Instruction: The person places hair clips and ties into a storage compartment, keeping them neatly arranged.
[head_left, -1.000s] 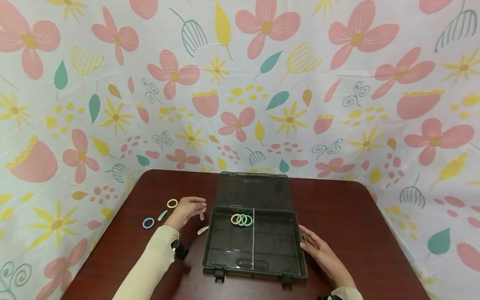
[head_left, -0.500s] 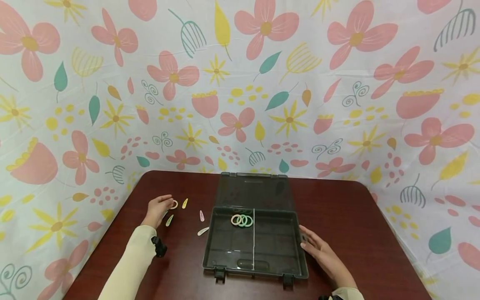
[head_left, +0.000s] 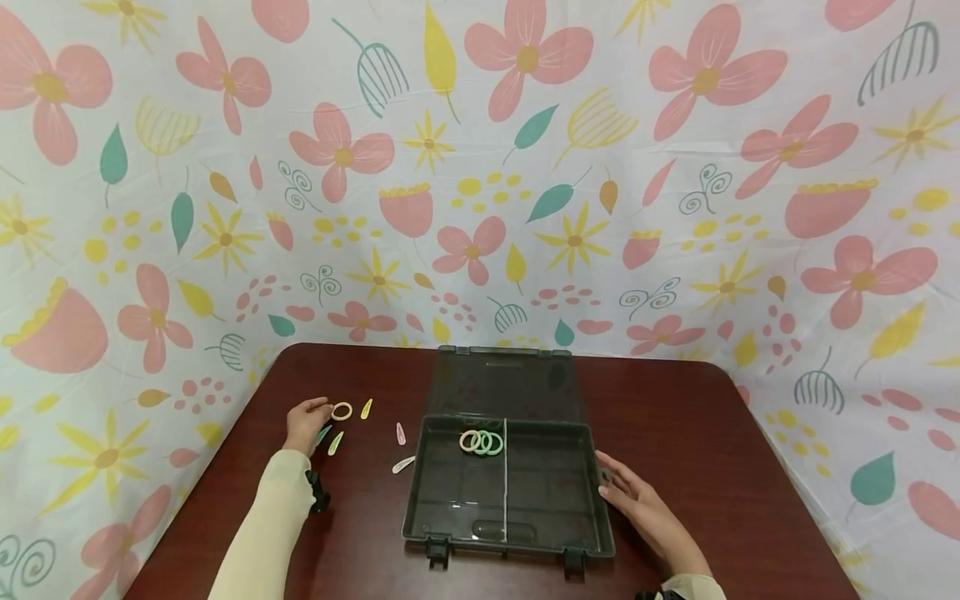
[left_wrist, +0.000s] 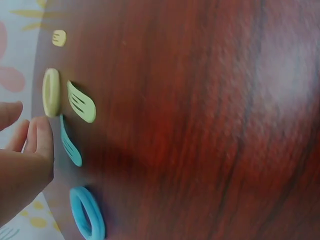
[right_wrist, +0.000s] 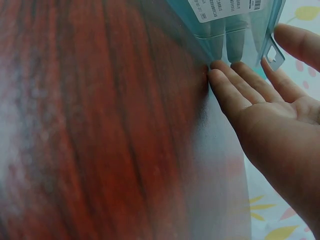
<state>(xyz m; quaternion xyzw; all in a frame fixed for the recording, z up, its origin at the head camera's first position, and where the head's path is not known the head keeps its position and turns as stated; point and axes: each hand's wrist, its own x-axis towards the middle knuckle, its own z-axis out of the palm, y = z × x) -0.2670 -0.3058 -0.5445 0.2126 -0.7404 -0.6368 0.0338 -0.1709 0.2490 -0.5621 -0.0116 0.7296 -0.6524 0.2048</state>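
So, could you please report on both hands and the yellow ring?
Left hand at yellow ring, grip unconfirmed. Right hand touching box. Teal clip and green clip close by.

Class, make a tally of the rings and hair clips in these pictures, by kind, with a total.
Rings: 5 (peach ring and two green rings in the box; yellow ring and blue ring on the table)
Hair clips: 5 (yellow clip, pale green clip, teal clip, pink clip, white clip)
Total: 10

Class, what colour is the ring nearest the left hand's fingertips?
The ring is pale yellow; it shows best in the left wrist view.
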